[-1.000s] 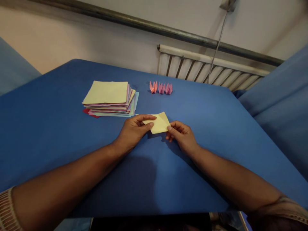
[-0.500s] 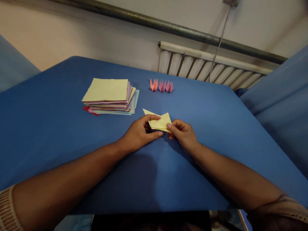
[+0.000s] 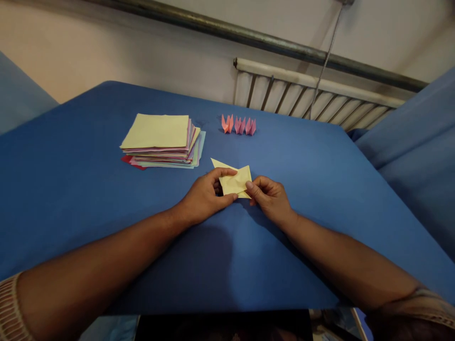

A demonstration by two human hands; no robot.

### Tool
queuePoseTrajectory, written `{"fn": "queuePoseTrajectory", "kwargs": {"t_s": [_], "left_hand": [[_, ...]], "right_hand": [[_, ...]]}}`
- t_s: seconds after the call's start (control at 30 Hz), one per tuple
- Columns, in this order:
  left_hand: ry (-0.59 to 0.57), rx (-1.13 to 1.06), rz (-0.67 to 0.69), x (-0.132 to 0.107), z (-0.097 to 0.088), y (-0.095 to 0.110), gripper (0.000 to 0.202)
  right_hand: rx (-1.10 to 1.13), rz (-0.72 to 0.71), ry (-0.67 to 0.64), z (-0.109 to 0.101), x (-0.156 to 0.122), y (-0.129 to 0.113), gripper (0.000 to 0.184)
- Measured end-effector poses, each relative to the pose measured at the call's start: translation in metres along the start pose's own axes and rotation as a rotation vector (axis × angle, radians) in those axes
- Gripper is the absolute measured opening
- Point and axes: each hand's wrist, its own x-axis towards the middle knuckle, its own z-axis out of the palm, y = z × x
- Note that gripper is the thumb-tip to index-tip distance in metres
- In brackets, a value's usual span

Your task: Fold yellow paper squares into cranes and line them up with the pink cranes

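Yellow paper [image 3: 234,183], partly folded, was held over the blue table [image 3: 177,279], in front of the stack of flat sheets [image 3: 156,132]. Its left part was gripped by the left hand [image 3: 206,195], the forefinger laid across the top and the thumb set at the lower edge; its right end was pinched between thumb and fingers of the right hand [image 3: 272,199]. Three small folded pieces [image 3: 240,126], apparently completed, were stood beyond; the yellow fold was judged unfinished, the stacked sheets unused
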Motion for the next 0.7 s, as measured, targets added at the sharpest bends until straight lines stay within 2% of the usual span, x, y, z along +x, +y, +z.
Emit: {"fn": "queuePoseTrajectory", "kwargs": {"t_s": [0.17,0.43,0.6,0.7], "left_hand": [[0.017,0.063,0.012,-0.002,0.001,0.003,0.058],[0.131,0.083,0.026,-0.003,0.002,0.008,0.041],[0.175,0.002,0.081,-0.003,0.001,0.009,0.041],[0.164,0.025,0.094,-0.002,0.004,0.006,0.046]], "right_hand": [[0.014,-0.007,-0.022,-0.001,0.000,-0.001,0.041],[0.041,-0.044,-0.055,0.001,-0.003,0.000,0.038],[0.162,0.043,-0.108,0.006,-0.003,0.000,0.034],[0.351,0.143,-0.167,0.010,-0.002,-0.001,0.045]]}}
